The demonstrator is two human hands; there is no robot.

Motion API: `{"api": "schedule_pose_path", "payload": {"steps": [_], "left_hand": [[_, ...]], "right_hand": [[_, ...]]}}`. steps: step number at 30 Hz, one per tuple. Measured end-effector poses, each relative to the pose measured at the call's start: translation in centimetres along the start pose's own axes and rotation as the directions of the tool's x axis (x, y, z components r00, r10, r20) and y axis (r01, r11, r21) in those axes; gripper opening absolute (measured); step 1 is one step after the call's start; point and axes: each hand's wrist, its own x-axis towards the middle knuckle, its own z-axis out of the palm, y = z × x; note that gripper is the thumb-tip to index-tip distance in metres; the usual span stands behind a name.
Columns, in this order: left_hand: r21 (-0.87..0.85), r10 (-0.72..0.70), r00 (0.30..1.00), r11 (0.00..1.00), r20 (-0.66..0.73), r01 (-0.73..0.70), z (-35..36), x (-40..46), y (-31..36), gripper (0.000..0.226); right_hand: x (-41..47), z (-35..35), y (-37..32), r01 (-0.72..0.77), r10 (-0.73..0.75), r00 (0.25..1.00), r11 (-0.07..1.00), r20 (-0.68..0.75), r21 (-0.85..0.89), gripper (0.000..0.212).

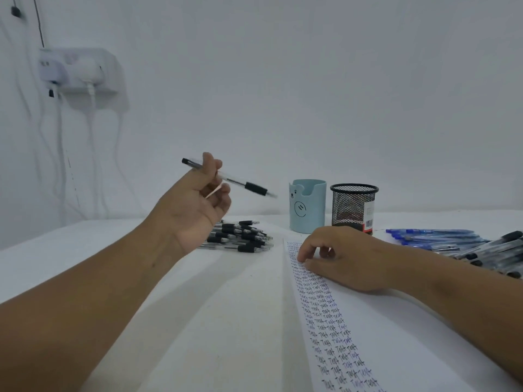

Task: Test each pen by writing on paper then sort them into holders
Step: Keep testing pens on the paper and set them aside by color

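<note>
I am holding 1 black pen (pixel 229 178) in my left hand (pixel 195 210), fingers (pixel 223 190) clamped round its clear barrel, raised above the surface (pixel 169 278) left of the blue holder (pixel 307 206). My right hand (pixel 342 257) is resting on the paper (pixel 368 321) in front of the blue holder, fingers loosely curled, gripping nothing. The mesh holder (pixel 353 206) is standing just right of the blue holder. A pile of black pens (pixel 240 236) is lying left of it.
</note>
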Motion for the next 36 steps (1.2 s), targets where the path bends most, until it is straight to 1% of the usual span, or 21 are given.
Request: {"api": "schedule_pose_path", "payload": {"steps": [1, 3, 5, 9, 10, 14, 16, 17, 19, 22, 24, 25, 27, 28, 29, 31, 32, 33, 36], "left_hand": [[-0.065, -0.043, 0.999, 0.997, -0.004, 0.042, 0.2, -0.1, -0.2, 0.02], [-0.158, -0.115, 0.993, 0.981, -0.003, 0.113, 0.6, -0.4, -0.7, 0.026], [-0.202, -0.13, 0.992, 0.971, 0.003, 0.127, 1.0, -0.9, -0.9, 0.033], [-0.295, -0.133, 0.989, 0.945, 0.058, 0.144, 1.7, -1.7, -1.1, 0.05], [-0.3, -0.132, 0.99, 0.943, 0.055, 0.143, 1.7, -1.7, -1.1, 0.05], [-0.313, -0.11, 0.994, 0.944, -0.003, 0.104, 2.5, -1.9, -1.1, 0.039], [-0.32, -0.099, 0.995, 0.943, -0.019, 0.087, 2.6, -1.8, -1.1, 0.039], [-0.327, -0.096, 0.995, 0.941, -0.019, 0.085, 2.5, -1.8, -1.2, 0.04], [-0.334, -0.1, 0.995, 0.937, 0.007, 0.096, 2.3, -1.9, -1.5, 0.041], [-0.27, -0.121, 0.992, 0.954, 0.047, 0.129, 2.2, -2.0, -2.1, 0.043], [-0.21, -0.146, 0.987, 0.965, 0.073, 0.158, 2.4, -2.0, -2.7, 0.044], [-0.188, -0.155, 0.985, 0.968, 0.081, 0.168, 2.5, -2.1, -2.9, 0.043], [-0.17, -0.174, 0.98, 0.967, 0.095, 0.188, 2.7, -2.3, -3.2, 0.042], [-0.159, -0.182, 0.978, 0.967, 0.102, 0.197, 2.7, -2.3, -3.3, 0.042], [-0.14, -0.192, 0.975, 0.969, 0.108, 0.206, 2.7, -2.3, -3.4, 0.042], [-0.078, -0.208, 0.971, 0.973, 0.117, 0.218, 2.6, -2.2, -3.6, 0.041], [-0.04, -0.215, 0.97, 0.975, 0.116, 0.221, 2.5, -2.1, -3.7, 0.041], [0.007, -0.218, 0.97, 0.976, 0.11, 0.218, 2.5, -2.1, -3.9, 0.042], [0.189, -0.217, 0.972, 0.962, 0.088, 0.198, 2.4, -2.2, -4.5, 0.042]], "right_hand": [[0.0, 0.0, 0.0, -0.001, 0.001, 1.0, 1.0, 0.005, -0.008, 0.007], [0.0, 0.0, 0.0, -0.005, 0.005, 1.0, 1.0, 0.006, -0.016, 0.007], [-0.1, 0.0, -0.2, -0.008, 0.009, 1.0, 1.0, 0.004, -0.003, 0.006], [-0.1, 0.1, -0.3, -0.004, 0.004, 1.0, 1.0, -0.002, 0.004, 0.006], [-0.1, 0.1, -0.4, -0.004, 0.004, 1.0, 1.0, 0.0, 0.0, 0.006], [-0.2, 0.1, -0.5, -0.011, 0.011, 1.0, 1.0, 0.0, -0.022, 0.007], [0.0, -0.2, -0.7, -0.014, 0.014, 1.0, 0.998, 0.013, -0.06, 0.008], [0.1, -0.5, -0.8, -0.02, 0.022, 0.999, 0.998, 0.028, -0.065, 0.011], [0.5, -1.5, -1.2, -0.05, 0.052, 0.995, 0.998, 0.088, -0.029, 0.027], [1.2, -3.1, -2.1, -0.093, 0.097, 0.975, 0.995, 0.198, -0.029, 0.054], [1.9, -3.7, -2.7, -0.109, 0.123, 0.968, 0.991, 0.22, -0.078, 0.062], [2.3, -3.7, -3.0, -0.106, 0.128, 0.97, 0.988, 0.208, -0.113, 0.062], [2.9, -3.4, -3.4, -0.081, 0.109, 0.984, 0.978, 0.142, -0.194, 0.051], [3.2, -3.2, -3.5, -0.047, 0.069, 0.995, 0.964, 0.075, -0.263, 0.043], [3.4, -3.0, -3.5, -0.001, -0.003, 1.0, 0.941, -0.009, -0.338, 0.035], [3.5, -3.1, -3.3, 0.084, -0.162, 0.977, 0.891, -0.139, -0.446, 0.02], [3.5, -3.2, -3.1, 0.106, -0.202, 0.965, 0.882, -0.165, -0.459, 0.018], [3.5, -3.2, -2.8, 0.117, -0.219, 0.96, 0.878, -0.173, -0.463, 0.021], [3.2, -2.4, -1.5, 0.102, -0.201, 0.966, 0.875, -0.165, -0.473, 0.027]]}}
